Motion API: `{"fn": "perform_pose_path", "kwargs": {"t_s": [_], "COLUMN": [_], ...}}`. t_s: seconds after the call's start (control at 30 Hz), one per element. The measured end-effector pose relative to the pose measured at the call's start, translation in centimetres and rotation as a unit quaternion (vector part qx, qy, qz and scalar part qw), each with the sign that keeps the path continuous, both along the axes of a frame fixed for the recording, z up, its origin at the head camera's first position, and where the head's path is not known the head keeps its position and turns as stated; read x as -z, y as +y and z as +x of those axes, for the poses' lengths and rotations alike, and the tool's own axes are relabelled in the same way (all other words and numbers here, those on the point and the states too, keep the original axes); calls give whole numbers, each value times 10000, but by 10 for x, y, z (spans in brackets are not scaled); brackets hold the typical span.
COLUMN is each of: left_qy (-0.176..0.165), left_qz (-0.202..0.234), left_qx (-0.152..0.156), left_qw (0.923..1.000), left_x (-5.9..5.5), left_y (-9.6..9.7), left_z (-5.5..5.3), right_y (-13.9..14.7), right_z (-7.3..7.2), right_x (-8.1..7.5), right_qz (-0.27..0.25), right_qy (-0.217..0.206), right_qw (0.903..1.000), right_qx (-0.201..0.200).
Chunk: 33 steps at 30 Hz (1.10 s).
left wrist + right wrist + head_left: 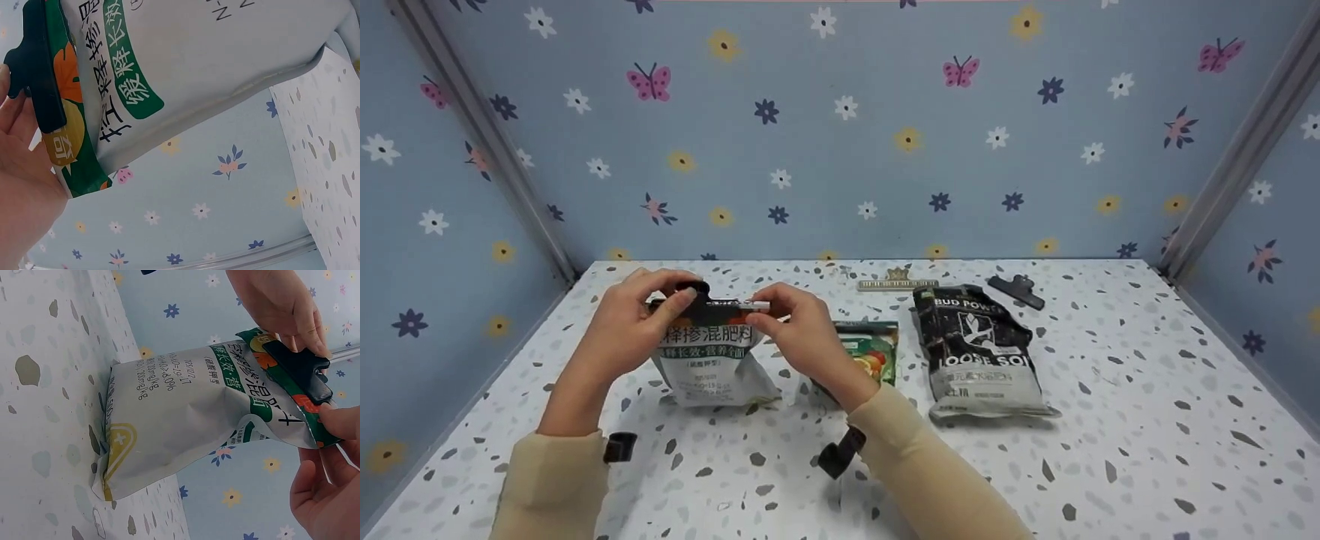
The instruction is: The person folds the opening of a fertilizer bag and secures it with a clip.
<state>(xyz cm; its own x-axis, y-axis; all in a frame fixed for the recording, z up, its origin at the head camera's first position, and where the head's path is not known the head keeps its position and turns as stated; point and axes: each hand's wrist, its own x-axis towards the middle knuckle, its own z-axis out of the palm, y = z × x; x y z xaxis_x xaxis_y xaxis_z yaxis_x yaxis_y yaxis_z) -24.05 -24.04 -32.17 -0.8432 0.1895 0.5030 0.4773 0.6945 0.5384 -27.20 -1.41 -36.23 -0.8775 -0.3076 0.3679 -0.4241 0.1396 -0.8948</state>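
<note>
A white and green fertilizer bag (709, 371) with a dark printed top strip stands upright on the table's left part. Across that top lies a black clip (45, 73), its jaws over the strip. My left hand (634, 326) pinches the clip's handle between thumb and fingers. At the other end of the same top edge, my right hand (802, 330) pinches the bag's corner, with the thumb beside the clip's end (320, 394). The right forearm partly hides a green packet (877, 352) behind it.
A black and grey soil bag (979, 352) leans back at the right. Behind it lies another black clip (1017, 290), and a gold clip (898, 283) lies near the back wall. The speckled table (1147, 405) is bounded by flowered walls.
</note>
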Motion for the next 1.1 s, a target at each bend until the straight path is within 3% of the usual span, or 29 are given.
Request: {"fn": "perform_pose_path", "kwargs": {"t_s": [0.3,0.47,0.6,0.67,0.77,0.9,1.1], "left_qy": [118,397,386,146,-492,-1334,-2155], "left_qz": [232,275,795,1099,1381,1482,1375], "left_qx": [-8,-493,-936,-949,-630,-113,346], "left_qw": [9997,9976,9917,9893,9872,9799,9662], "left_x": [4,7,11,12,13,19,34], "left_y": [-1,-6,-18,-27,-42,-63,-78], "left_z": [-4,-8,-10,-10,-9,-11,-17], "right_y": [2,1,0,0,0,0,0], "right_z": [0,0,0,1,1,1,1], "right_x": [-1,0,1,1,1,1,1], "right_qz": [67,40,74,83,69,65,31], "right_qy": [55,19,-46,-57,-82,-110,-256], "right_qw": [10000,10000,10000,9999,9999,9999,9997], "right_qx": [-34,-10,19,24,35,46,59]}}
